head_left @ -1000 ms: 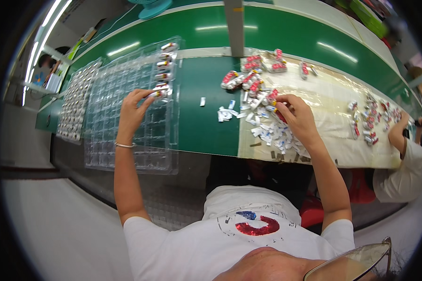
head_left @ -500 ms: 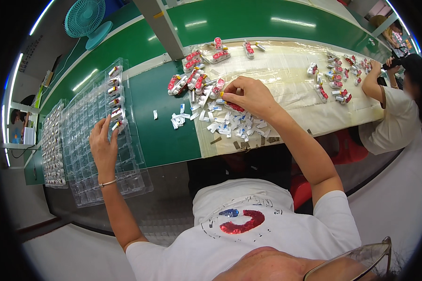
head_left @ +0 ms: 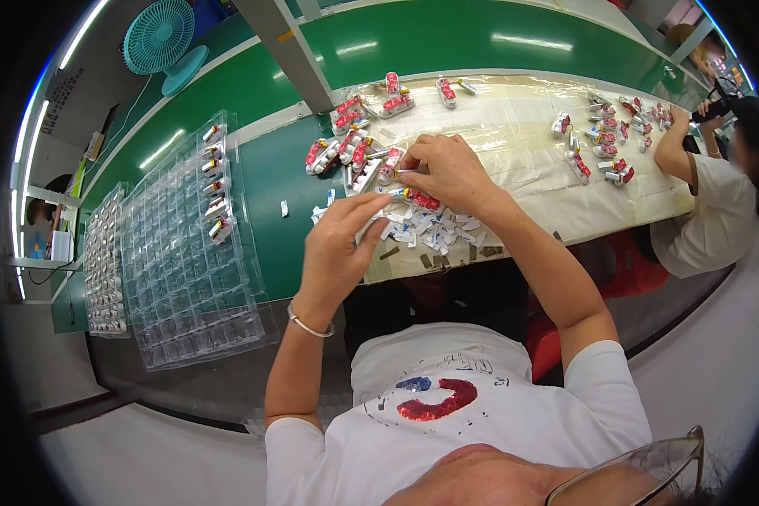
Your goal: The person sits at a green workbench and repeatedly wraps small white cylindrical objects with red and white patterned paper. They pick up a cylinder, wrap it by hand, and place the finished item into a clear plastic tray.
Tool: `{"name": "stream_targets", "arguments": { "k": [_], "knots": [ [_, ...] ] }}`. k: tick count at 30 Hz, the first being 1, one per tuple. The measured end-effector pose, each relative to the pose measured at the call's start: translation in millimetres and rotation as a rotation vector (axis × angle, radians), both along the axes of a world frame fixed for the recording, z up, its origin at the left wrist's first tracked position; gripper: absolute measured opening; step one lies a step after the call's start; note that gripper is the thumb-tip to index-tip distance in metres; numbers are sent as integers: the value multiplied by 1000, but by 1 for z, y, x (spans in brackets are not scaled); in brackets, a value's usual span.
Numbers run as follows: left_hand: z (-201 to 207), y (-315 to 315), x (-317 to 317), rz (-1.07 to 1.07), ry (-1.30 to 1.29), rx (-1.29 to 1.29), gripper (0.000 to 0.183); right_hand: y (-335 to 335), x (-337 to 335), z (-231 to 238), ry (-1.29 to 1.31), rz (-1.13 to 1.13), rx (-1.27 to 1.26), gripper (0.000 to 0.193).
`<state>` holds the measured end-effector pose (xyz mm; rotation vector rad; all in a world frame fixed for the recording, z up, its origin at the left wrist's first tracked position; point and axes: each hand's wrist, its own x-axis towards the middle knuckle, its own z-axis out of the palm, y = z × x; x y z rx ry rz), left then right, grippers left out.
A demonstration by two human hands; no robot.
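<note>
My left hand (head_left: 337,244) reaches in over the pile of small white-and-blue strips (head_left: 434,229), its fingers stretched forward and thumb apart, with nothing visible between them. Close to its fingertips, my right hand (head_left: 451,173) is closed in a pinch; what lies between its fingers is mostly hidden. Beneath the right hand lies a red-and-white piece (head_left: 423,200) with a yellow tip beside it. Just past the right fingertips sits another red-and-white piece (head_left: 390,165). More red-and-white pieces and small silver cylinders with yellow ends are heaped behind, around a cluster (head_left: 358,148).
On the left, a clear compartment tray (head_left: 185,228) holds a column of silver-and-yellow pieces (head_left: 215,185). Beyond it stands a filled tray (head_left: 105,261). A metal post (head_left: 287,51) rises behind the heap. At the right, a person (head_left: 717,185) works near more pieces (head_left: 607,139).
My left hand has moved right, from the clear tray to beside my right hand. A silver-and-yellow piece stays in the tray where it was. The right hand has barely moved.
</note>
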<state>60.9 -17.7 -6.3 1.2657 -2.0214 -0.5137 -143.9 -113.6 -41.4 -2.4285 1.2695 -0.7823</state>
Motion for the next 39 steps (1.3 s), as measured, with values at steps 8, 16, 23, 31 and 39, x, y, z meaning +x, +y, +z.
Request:
{"name": "stream_targets", "arguments": {
  "k": [8,16,23,31,39],
  "knots": [
    [-32,-16,-36,-109,-364,-246,36,-6,-27,11,-592,-11,318,21],
    [-26,-23,-29,59,162,-157,40,29,-48,42,-823,131,640,23],
    [3,-16,-34,-193,649,316,33,50,-44,54,-778,328,814,20],
    [3,0,-23,-153,755,710,28,59,-38,64,-664,249,674,18],
    [2,13,-30,-94,847,725,26,62,-23,60,-690,266,473,20]
  ]
}}
